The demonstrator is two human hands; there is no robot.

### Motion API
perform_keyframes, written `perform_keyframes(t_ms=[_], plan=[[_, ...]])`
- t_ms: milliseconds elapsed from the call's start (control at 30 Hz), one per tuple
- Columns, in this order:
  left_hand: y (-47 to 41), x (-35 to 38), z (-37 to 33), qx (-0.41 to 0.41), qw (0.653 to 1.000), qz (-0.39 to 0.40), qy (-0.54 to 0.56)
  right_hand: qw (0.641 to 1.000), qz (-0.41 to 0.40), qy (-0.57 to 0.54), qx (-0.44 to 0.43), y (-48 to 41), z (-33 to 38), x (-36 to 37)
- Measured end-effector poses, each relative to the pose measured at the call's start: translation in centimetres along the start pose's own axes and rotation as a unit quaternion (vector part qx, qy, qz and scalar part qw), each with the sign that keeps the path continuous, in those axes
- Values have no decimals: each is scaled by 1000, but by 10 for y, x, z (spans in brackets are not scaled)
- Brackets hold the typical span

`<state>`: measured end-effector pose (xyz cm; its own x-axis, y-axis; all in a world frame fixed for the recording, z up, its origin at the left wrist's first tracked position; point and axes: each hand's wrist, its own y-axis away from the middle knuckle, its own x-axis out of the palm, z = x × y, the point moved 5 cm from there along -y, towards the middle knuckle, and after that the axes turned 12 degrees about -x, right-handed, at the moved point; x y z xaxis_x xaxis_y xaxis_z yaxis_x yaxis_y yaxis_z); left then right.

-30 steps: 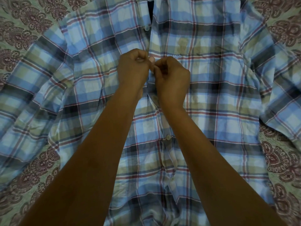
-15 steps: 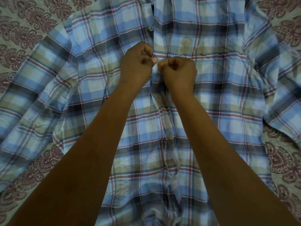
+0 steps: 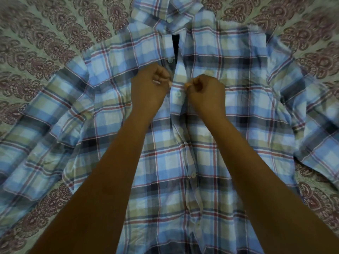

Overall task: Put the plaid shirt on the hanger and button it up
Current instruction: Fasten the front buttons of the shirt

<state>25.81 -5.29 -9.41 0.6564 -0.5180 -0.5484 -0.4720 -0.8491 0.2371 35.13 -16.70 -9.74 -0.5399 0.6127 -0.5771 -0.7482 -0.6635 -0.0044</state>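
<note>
From the head camera, the plaid shirt (image 3: 229, 136) lies spread flat and front up on a paisley-print cover (image 3: 45, 37). Its collar (image 3: 161, 11) is at the far end, and both sleeves are thrown out to the sides. Two bare forearms reach up over the shirt's lower half to the chest.

The left hand (image 3: 149, 88) is curled into a loose fist, its thumb and fingertips pinching the edge of the shirt front on its own side of the opening. The right hand (image 3: 206, 93) is curled the same way and pinches the strip of cloth on the other side. The two hands sit just beside each other without touching.

Between them shows a pale chest button (image 3: 177, 94), and there the two fronts lie together. Just above the hands the fronts part in a narrow dark gap (image 3: 175, 44), with an upper button (image 3: 170, 60) at its edge. Farther down the front, between the forearms, is a lower button (image 3: 193, 174), where the cloth is rumpled.
</note>
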Motion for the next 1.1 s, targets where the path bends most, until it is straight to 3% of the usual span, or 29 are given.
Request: perform_keyframes(t_ms=[200,367,467,600,667,833,1100], plan=[[-25,-9,-22,14,999,-43,-4,995,-14,0,-99,-28,29,3],[-34,-5,-30,52,997,-33,-41,992,-13,70,-104,-40,30,13],[-36,1,-28,50,998,-14,-47,995,-41,66,-62,-47,23,7],[-35,6,-28,53,994,-37,-88,986,-72,-137,64,-49,2,4],[-37,7,-29,52,989,-52,-128,974,-76,-187,103,-47,-5,5],[-34,5,-35,59,986,-70,-141,966,-69,-215,126,-47,-8,9],[-27,1,-38,11,999,-16,-41,962,-50,-241,119,-43,-6,19]])
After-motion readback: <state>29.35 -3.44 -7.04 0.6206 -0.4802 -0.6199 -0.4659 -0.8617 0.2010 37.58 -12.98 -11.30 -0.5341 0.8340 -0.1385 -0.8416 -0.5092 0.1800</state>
